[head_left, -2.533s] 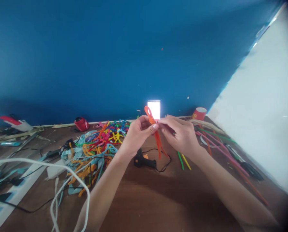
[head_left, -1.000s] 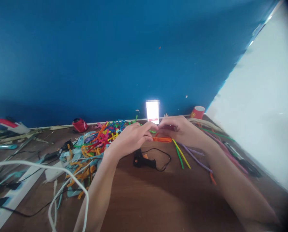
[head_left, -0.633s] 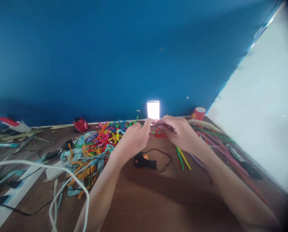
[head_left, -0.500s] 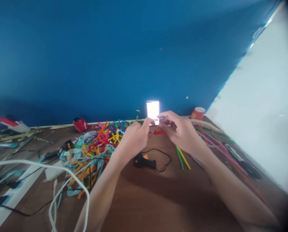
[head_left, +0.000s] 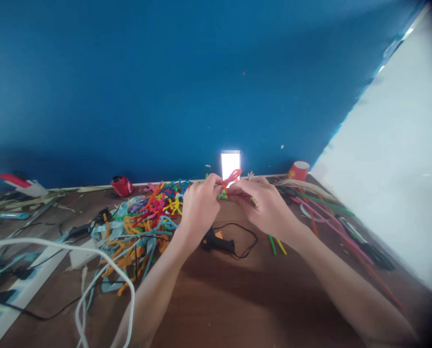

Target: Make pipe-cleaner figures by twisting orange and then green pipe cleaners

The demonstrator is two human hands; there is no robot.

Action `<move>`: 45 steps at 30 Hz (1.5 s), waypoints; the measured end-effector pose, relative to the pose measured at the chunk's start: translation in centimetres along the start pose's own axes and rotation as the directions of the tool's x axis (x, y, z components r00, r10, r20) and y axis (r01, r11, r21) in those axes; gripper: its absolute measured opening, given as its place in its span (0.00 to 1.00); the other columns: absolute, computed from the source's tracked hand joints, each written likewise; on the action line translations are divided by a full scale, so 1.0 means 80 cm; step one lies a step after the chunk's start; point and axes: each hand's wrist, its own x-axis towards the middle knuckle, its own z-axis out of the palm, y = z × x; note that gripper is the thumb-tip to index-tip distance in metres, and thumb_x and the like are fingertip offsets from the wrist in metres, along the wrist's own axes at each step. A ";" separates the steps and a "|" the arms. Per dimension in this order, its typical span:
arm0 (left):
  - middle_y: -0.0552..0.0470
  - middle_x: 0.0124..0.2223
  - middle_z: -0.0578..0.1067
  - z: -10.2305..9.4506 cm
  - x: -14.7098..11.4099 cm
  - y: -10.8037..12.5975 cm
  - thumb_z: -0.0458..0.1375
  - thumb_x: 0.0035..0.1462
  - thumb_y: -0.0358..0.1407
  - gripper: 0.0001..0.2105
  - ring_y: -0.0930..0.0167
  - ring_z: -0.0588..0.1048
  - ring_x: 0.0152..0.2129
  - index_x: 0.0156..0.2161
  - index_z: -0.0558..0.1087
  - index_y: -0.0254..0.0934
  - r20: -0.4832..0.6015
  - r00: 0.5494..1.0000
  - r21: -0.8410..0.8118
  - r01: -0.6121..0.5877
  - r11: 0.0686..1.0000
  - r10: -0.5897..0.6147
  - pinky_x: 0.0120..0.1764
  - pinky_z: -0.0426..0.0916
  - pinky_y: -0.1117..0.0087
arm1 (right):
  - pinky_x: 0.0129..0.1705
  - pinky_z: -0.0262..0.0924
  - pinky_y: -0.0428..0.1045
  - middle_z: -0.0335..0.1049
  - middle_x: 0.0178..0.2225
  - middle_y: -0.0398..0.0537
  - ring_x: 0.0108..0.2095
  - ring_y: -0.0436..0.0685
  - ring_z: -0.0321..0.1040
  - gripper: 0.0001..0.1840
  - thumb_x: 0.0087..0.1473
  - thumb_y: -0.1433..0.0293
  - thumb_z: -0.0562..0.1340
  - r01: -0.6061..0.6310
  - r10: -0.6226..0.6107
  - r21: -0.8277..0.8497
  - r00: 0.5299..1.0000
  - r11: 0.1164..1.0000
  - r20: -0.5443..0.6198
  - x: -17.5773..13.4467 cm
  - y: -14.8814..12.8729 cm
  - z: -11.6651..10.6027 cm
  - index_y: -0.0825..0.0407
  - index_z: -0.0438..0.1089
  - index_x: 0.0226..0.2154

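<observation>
Beyond the right hand (head_left: 268,205) sits a red cup (head_left: 300,172), contents unclear.

Place: craft workspace | glue gun (head_left: 223,245), tangled pipe cleaners (head_left: 158,205), power strip (head_left: 33,285), wooden table (head_left: 237,304)

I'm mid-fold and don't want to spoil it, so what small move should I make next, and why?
I'd perhaps give the orange loop a gentle twist at its base with your right hand, bracing with your left: the loop sticks up past your fingers, and both hands meet close together near its base.
</observation>
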 end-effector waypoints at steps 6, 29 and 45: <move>0.48 0.35 0.81 0.005 0.004 0.001 0.56 0.60 0.30 0.04 0.70 0.80 0.29 0.38 0.74 0.35 -0.024 0.991 -0.478 0.103 0.872 -0.131 0.32 0.71 0.72 | 0.41 0.59 0.49 0.79 0.35 0.42 0.36 0.54 0.74 0.09 0.58 0.79 0.60 -0.061 0.060 0.107 0.998 0.992 0.014 0.002 0.000 -0.002 0.49 0.71 0.37; 0.52 0.28 0.78 -0.001 0.007 0.008 0.68 0.53 0.37 0.11 0.75 0.76 0.25 0.37 0.75 0.32 0.333 0.935 -0.893 0.353 0.280 -0.118 0.31 0.70 0.76 | 0.39 0.56 0.50 0.78 0.34 0.45 0.35 0.54 0.73 0.06 0.63 0.70 0.60 -0.053 0.053 0.013 0.998 0.999 -0.038 0.002 0.008 -0.017 0.52 0.73 0.38; 0.50 0.36 0.79 0.020 0.006 -0.002 0.63 0.59 0.39 0.09 0.73 0.77 0.31 0.39 0.74 0.34 0.129 0.990 -0.808 0.142 0.571 -0.063 0.36 0.72 0.73 | 0.36 0.61 0.47 0.79 0.33 0.44 0.33 0.53 0.73 0.06 0.60 0.70 0.62 -0.098 0.115 0.181 0.990 0.979 -0.085 0.005 0.008 -0.013 0.52 0.76 0.34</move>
